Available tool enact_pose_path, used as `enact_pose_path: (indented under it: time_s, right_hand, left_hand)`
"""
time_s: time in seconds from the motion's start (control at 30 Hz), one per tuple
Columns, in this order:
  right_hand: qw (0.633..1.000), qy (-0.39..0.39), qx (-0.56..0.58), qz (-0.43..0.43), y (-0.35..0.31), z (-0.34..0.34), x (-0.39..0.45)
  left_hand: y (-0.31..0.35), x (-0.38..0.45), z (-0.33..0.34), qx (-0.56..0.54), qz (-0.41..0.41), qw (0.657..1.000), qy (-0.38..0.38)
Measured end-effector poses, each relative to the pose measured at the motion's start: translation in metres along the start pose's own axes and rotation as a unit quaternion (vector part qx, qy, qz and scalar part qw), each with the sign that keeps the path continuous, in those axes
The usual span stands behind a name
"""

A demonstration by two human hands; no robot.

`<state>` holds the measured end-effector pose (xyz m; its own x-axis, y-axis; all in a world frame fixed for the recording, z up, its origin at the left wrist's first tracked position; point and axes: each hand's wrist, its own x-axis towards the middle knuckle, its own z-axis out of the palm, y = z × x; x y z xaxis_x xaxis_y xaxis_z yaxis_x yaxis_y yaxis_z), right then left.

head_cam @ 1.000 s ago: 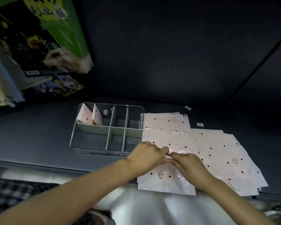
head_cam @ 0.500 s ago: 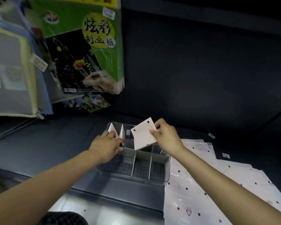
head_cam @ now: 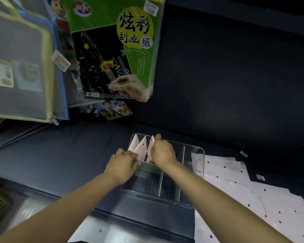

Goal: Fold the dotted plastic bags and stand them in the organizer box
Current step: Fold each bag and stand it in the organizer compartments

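Three folded bags standing on edge in the far-left compartment of the box: left bag, middle bag, right bag, each a pale tilted triangle with dark dots. Right hand curled over the right bag, fingers clamped on its right side, thumb tip up past its top corner. Left hand low at the box's left wall, fingers bent forward and touching the near lower edge of the middle bag; cannot tell whether clamped on it or just pressed. Both forearms reaching in from the near edge.

Box clear-walled, with grey dividers; near compartments showing a dotted floor. Box sitting on the dark worktop.

Just right of the box, a spread of flat bags, white with dark dots, overlapping one another and running toward the near right; its left edge touching or slightly under the box's right wall. One more flat sheet at the near edge, under the arms, partly off the worktop.

Two small white labels on the worktop, beyond and right of the flat bags.

Far left, a green scratch-paper pack hanging over the worktop, with mesh zip pouches edged yellow and blue beside it on the left. Smaller cartoon pack just below.
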<state>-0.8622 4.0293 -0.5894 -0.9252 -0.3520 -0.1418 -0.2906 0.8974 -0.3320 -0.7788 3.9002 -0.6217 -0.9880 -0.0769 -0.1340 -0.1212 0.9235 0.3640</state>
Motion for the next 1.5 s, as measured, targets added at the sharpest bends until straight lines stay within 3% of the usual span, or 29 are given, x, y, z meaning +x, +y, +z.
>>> enact_pose_path:
  time_s: [0.23,0.5,0.7,0.8,0.9,1.0,1.07,1.13,1.23,1.3,1.43,1.5]
  right_hand:
    - [0.979,-0.056,0.176,0.084,-0.019,0.024,0.011]
    - [0.975,-0.135,0.175,0.033,-0.012,0.033,0.013]
    - [0.984,-0.082,0.151,-0.043,0.021,0.009,-0.012]
    - [0.979,-0.017,0.183,-0.086,0.068,-0.015,-0.041]
    - [0.98,0.015,0.179,-0.089,0.142,-0.037,-0.081]
    - [0.992,0.0,0.125,-0.032,0.226,-0.047,-0.133]
    - [0.998,-0.037,0.052,-0.014,0.274,-0.046,-0.173]
    - [0.995,-0.096,-0.008,-0.021,0.313,-0.034,-0.212]
    - [0.983,-0.164,-0.064,-0.05,0.344,-0.011,-0.257]
    - [0.98,-0.148,-0.095,-0.09,0.347,0.0,-0.275]
    - [0.986,-0.043,-0.102,-0.128,0.347,0.004,-0.28]
    - [0.992,-0.054,-0.025,-0.115,0.352,0.002,-0.277]
  left_hand:
    - [-0.008,-0.011,-0.002,-0.047,0.027,0.992,0.113]
    - [-0.007,-0.014,-0.002,-0.034,0.003,0.999,0.015]
    - [0.018,-0.009,-0.005,0.014,-0.069,0.998,0.0]
    - [0.038,-0.014,-0.003,0.064,-0.09,0.992,0.055]
    - [0.068,-0.021,0.003,0.084,0.001,0.989,0.12]
    - [0.107,-0.03,0.013,0.067,0.2,0.969,0.128]
    - [0.132,-0.039,0.03,0.064,0.299,0.948,0.094]
    - [0.158,-0.049,0.054,0.035,0.331,0.943,0.008]
    - [0.186,-0.061,0.101,0.04,0.297,0.941,-0.158]
    - [0.196,-0.071,0.131,0.07,0.278,0.93,-0.23]
    - [0.2,-0.084,0.16,0.097,0.257,0.927,-0.254]
    - [0.201,-0.084,0.161,0.077,0.256,0.934,-0.236]
